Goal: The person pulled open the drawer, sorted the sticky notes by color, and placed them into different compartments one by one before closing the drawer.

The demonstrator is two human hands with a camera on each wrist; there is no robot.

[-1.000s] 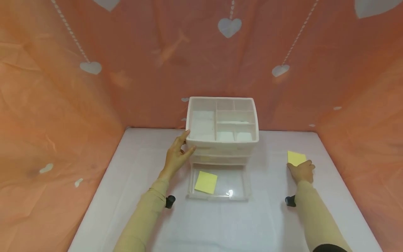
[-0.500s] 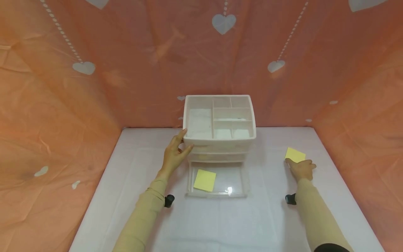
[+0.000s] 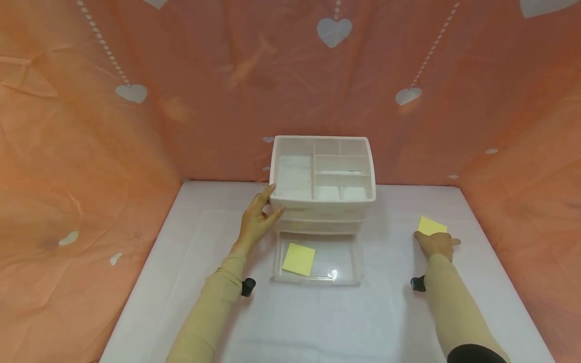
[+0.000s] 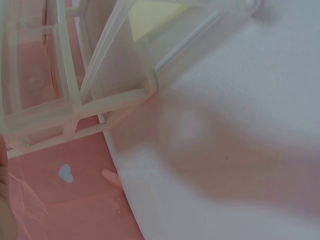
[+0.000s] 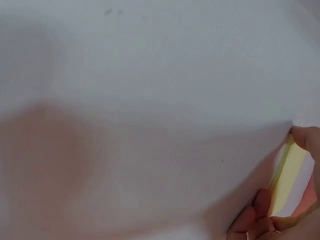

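A white drawer organizer [image 3: 323, 201] with a divided top tray stands at the back middle, and its clear bottom drawer [image 3: 338, 259] is pulled out. Inside the drawer, toward its left side, lies a yellow sticky note pad [image 3: 298, 259]. My left hand [image 3: 255, 224] holds the organizer's front left corner, thumb on the front and fingers along the side; only a sliver of this hand enters the left wrist view. Over on the right, my right hand [image 3: 436, 244] grips a second yellow sticky note pad [image 3: 430, 226] between thumb and fingers, on or just above the table. The right wrist view shows this pad [image 5: 287, 177] edge-on.
A white cloth covers the table [image 3: 317, 322]. Orange sheeting with white hearts [image 3: 218, 116] rises behind the organizer and along both sides. A small black device [image 3: 248, 287] sits at each wrist.
The head view shifts slightly. My right hand and its sticky note pad have turned a little, with one finger now pointing further right. The left hand stays on the organizer's corner.
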